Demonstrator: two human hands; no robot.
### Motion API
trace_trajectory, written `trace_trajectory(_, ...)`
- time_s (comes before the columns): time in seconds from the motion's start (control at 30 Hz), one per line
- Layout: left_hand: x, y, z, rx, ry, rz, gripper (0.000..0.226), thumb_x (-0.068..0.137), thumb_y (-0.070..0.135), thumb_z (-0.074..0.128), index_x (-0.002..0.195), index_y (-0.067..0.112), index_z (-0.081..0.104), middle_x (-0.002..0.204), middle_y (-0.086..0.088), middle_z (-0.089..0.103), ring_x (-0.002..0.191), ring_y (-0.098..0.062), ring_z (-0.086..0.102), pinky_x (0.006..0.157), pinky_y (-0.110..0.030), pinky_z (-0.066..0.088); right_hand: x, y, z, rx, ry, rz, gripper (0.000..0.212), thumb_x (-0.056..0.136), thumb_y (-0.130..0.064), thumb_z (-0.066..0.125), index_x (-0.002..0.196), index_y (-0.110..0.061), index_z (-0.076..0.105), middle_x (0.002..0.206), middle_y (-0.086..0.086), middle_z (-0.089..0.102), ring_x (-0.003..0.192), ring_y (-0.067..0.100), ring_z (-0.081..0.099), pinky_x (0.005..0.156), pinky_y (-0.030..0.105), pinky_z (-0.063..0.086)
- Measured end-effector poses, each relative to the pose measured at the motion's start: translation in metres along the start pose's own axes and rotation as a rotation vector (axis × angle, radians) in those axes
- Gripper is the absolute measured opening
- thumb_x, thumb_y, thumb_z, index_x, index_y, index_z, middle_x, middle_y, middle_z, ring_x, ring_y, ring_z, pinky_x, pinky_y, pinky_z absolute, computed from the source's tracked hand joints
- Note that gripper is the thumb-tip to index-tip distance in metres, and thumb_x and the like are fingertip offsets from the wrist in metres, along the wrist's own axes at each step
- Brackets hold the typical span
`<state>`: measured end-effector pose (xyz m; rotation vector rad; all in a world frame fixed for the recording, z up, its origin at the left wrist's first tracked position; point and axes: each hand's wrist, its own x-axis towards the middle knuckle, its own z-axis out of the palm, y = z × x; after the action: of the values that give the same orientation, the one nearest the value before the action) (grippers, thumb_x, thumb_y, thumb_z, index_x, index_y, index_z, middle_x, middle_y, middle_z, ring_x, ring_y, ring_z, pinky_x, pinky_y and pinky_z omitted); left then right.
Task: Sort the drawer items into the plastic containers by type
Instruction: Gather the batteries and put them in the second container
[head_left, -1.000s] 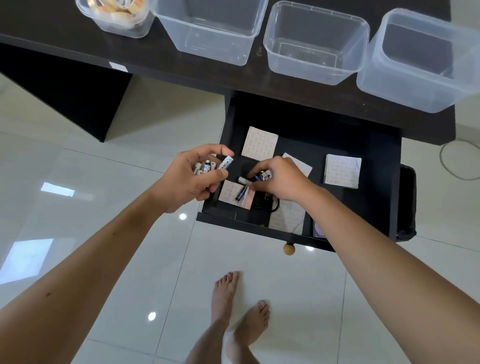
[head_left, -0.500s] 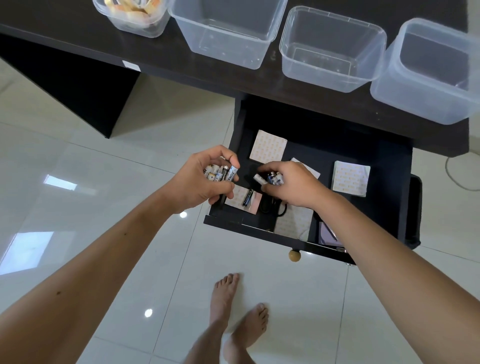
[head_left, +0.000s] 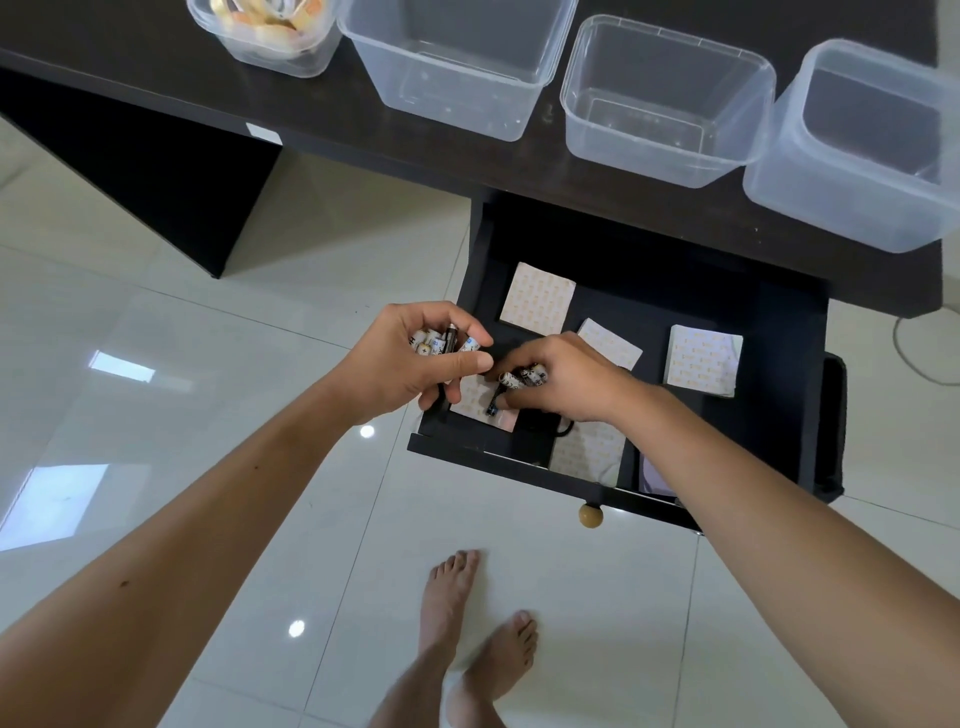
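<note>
Head view: four containers (head_left: 665, 98), both hands' fingers (head_left: 467, 364) around batteries (head_left: 436, 343) over drawer (head_left: 779, 322).

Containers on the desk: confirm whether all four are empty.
No: the leftmost container holds pale items, while the other three containers look empty.

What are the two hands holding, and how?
Batteries. The left hand cups a bunch of batteries around their sides; the right hand pinches a few more with its fingertips.
</note>
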<state>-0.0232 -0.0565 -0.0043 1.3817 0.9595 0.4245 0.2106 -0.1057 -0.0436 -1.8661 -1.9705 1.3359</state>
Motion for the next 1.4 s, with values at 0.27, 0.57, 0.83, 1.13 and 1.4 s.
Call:
trace_trajectory(0.27, 0.001, -0.003, 0.000, -0.005, 0.002, 0.002, 0.014, 0.088, 0.012, 0.083, 0.099, 0.016, 0.076, 0.075, 0.001, 0.070, 0.057, -0.022, 0.068, 0.041, -0.026, 0.048, -0.001, 0.008, 0.009, -0.192, 0.065, -0.082, 0.027, 0.091, -0.037, 0.082, 0.115, -0.027, 0.077, 0.105, -0.007, 0.064, 0.102, 0.018, 0.062, 0.080, 0.034, 0.049)
trace_trajectory(0.57, -0.003, 0.004, 0.005, -0.018, 0.037, -0.045, 0.023, 0.085, 0.012, 0.085, 0.106, 0.016, 0.078, 0.085, 0.000, 0.075, 0.068, -0.029, 0.077, 0.045, -0.029, 0.053, -0.026, -0.001, -0.015, 0.020, 0.168, 0.015, 0.018, 0.089, -0.035, 0.084, 0.100, -0.024, 0.075, 0.090, -0.009, 0.070, 0.082, 0.007, 0.067, 0.070, 0.027, 0.053)
trace_trajectory(0.83, -0.008, 0.060, 0.006, 0.030, 0.068, -0.074, 0.024, 0.086, 0.019, 0.085, 0.108, 0.023, 0.076, 0.099, -0.009, 0.076, 0.063, -0.020, 0.073, 0.043, -0.021, 0.043, -0.068, -0.046, -0.084, 0.145, 0.231, 0.042, 0.011, 0.090, -0.029, 0.084, 0.096, -0.023, 0.075, 0.077, -0.004, 0.074, 0.061, 0.007, 0.071, 0.054, 0.018, 0.052)
trace_trajectory(1.13, -0.012, 0.135, -0.038, 0.116, 0.094, 0.005, 0.020, 0.089, 0.020, 0.084, 0.106, 0.019, 0.074, 0.063, 0.009, 0.070, 0.045, -0.006, 0.057, 0.045, -0.024, 0.037, -0.060, -0.125, -0.147, 0.146, 0.241, -0.013, 0.014, 0.092, -0.029, 0.084, 0.097, -0.022, 0.074, 0.070, -0.007, 0.068, 0.051, 0.000, 0.064, 0.049, 0.015, 0.047)
trace_trajectory(1.4, 0.033, 0.182, -0.114, 0.167, 0.230, 0.072, 0.019, 0.089, 0.027, 0.084, 0.105, 0.028, 0.075, 0.093, 0.000, 0.075, 0.066, -0.017, 0.073, 0.050, -0.025, 0.048, 0.006, -0.186, -0.193, 0.138, 0.345, -0.073, 0.013, 0.093, -0.029, 0.082, 0.098, -0.021, 0.073, 0.069, -0.007, 0.069, 0.049, 0.000, 0.063, 0.047, 0.015, 0.046)
